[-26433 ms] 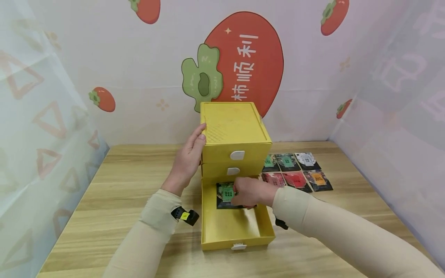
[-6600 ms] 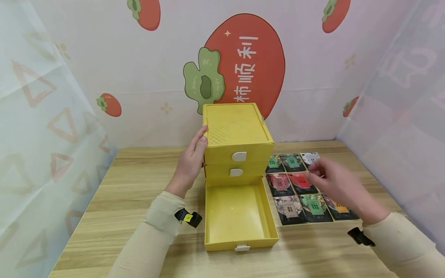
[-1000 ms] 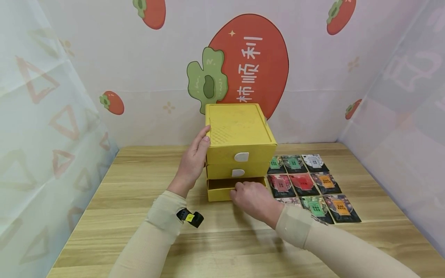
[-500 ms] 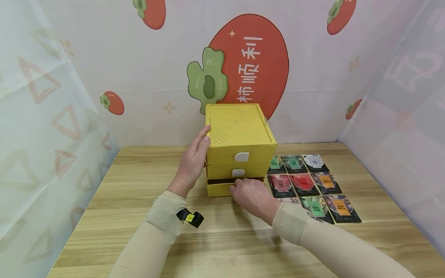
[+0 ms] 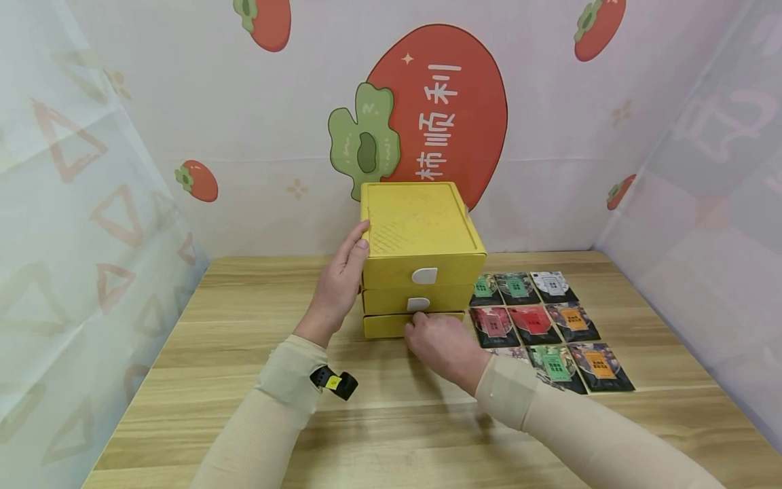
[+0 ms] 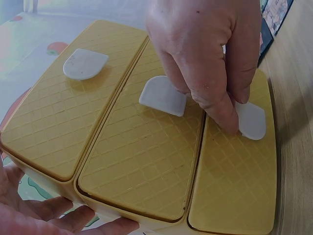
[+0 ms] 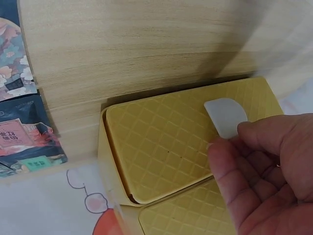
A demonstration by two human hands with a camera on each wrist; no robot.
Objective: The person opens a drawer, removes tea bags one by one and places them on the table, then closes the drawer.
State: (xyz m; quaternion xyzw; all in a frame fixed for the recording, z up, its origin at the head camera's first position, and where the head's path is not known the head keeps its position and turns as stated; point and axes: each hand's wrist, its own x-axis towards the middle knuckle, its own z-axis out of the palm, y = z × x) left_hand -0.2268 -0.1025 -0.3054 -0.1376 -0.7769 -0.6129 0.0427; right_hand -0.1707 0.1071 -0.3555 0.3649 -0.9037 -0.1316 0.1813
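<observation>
A yellow box with three stacked drawers (image 5: 421, 221) stands at the middle of the table. White tabs mark the top drawer (image 5: 391, 273) and the middle drawer (image 5: 387, 301), both closed. My left hand (image 5: 334, 292) steadies the box's left side, fingers laid straight along it in the left wrist view. My right hand (image 5: 446, 348) is at the bottom drawer (image 5: 385, 327), whose front sits almost level with the others. Thumb and forefinger pinch its white drawer handle (image 7: 227, 116), as the right wrist view shows. The drawer's inside is hidden.
Right of the box, several flat dark packets (image 5: 533, 322) with coloured labels lie in rows on the wooden table (image 5: 263, 305); my right arm partly covers the front row. A printed cloth wall (image 5: 263, 122) rises behind the box, with side sheets left and right.
Earlier, my right hand held a packet in the pulled-out bottom drawer; later packets lay in three rows and the drawer was bare. Over the last second the drawer slid inward, nearly closed. Left hand stayed.
</observation>
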